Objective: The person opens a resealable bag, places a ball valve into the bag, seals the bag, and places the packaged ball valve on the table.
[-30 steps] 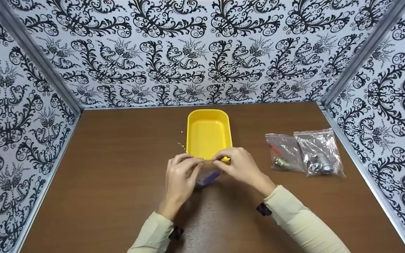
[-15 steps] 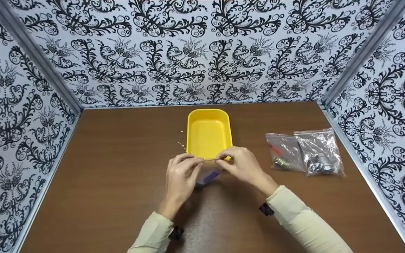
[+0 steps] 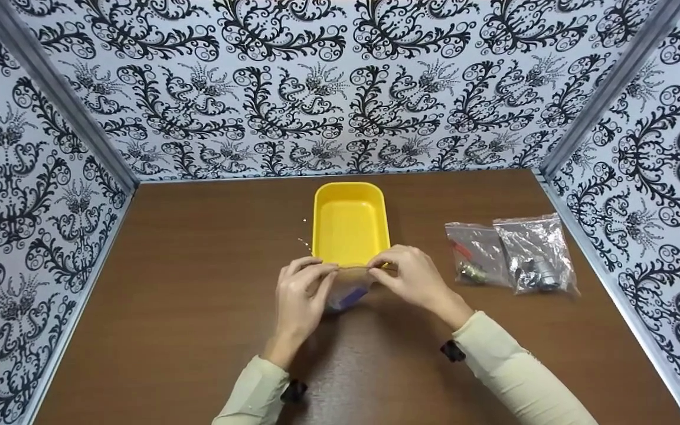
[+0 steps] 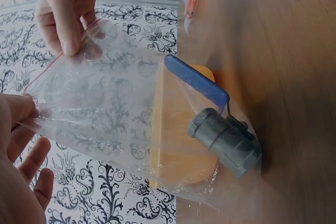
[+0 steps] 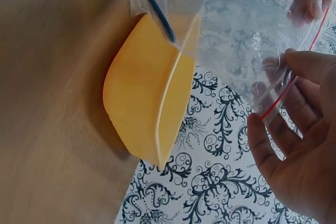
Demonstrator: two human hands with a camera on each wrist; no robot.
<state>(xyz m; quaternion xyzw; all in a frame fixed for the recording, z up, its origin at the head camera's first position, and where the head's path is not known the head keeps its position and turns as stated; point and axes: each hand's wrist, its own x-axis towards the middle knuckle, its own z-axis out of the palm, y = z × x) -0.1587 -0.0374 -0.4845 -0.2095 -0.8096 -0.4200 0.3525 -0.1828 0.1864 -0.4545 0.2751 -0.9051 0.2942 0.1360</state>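
Note:
A clear zip bag (image 4: 121, 93) with a red strip along its mouth hangs between my hands, its lower end down at the table. Inside lies a grey metal ball valve (image 4: 226, 140) with a blue lever handle (image 5: 156, 8). My left hand (image 3: 301, 292) pinches one end of the mouth between thumb and finger. At the other end, my right hand (image 3: 415, 278) pinches the red-striped edge. The mouth looks pressed flat between them; whether the zip is sealed, I cannot tell. In the head view the valve shows only as a blue-violet patch through the plastic.
A yellow tray (image 3: 349, 233) stands right behind the bag, with nothing visible in it. Two zip bags lie at the right: one (image 3: 479, 254) with a red item and brassy part, another (image 3: 538, 254) with grey fittings. Small white bits (image 3: 304, 241) lie left of the tray.
My right hand has slid a little to the right along the bag's mouth, widening the gap between the hands. My left hand has stayed almost in place, still pinching its end.

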